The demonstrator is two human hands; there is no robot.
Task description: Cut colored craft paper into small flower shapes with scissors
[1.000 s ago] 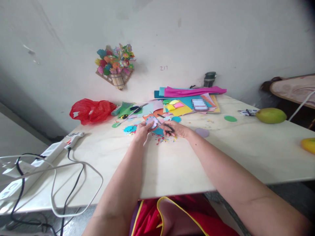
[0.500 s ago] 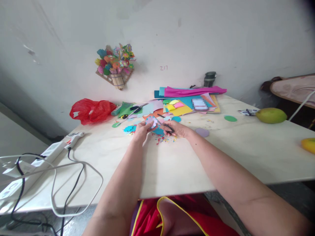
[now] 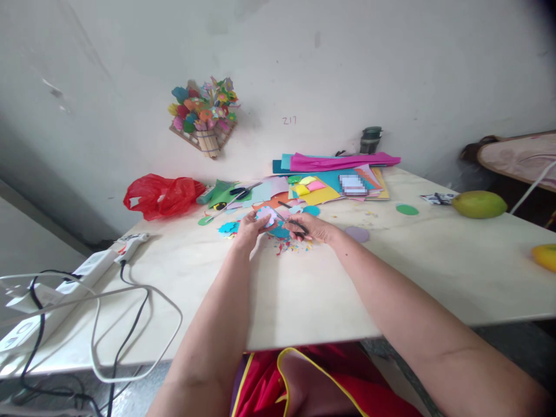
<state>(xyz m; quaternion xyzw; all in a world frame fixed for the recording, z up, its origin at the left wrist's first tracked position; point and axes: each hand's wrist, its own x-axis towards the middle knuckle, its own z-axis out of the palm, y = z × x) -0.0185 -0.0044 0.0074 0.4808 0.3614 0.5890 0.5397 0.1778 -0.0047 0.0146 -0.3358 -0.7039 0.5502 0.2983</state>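
Between the thumb and fingers of my left hand [image 3: 251, 228] is a pale purple paper flower [image 3: 266, 216] with a scalloped edge and some blue at its rim. My right hand [image 3: 315, 227] grips black-handled scissors [image 3: 299, 227], and their blades point left at the flower's edge. Whether the blades touch the paper I cannot tell. Under the hands lie a blue paper circle [image 3: 280, 231] and small coloured paper scraps [image 3: 295, 246]. Blue scalloped paper pieces [image 3: 228, 229] rest left of my left hand. A purple paper circle [image 3: 357, 234] lies right of my right hand.
Coloured paper sheets [image 3: 328, 193] and a second pair of scissors [image 3: 238, 191] lie along the back. A red plastic bag [image 3: 163, 196] sits at the back left. A power strip [image 3: 65, 295] with loose cables lines the left edge. A green-yellow fruit [image 3: 479, 204] is at the right.
The paper flower has turned slightly in my left hand, and the scissor blades sit a little lower beside it. My arms have hardly moved.
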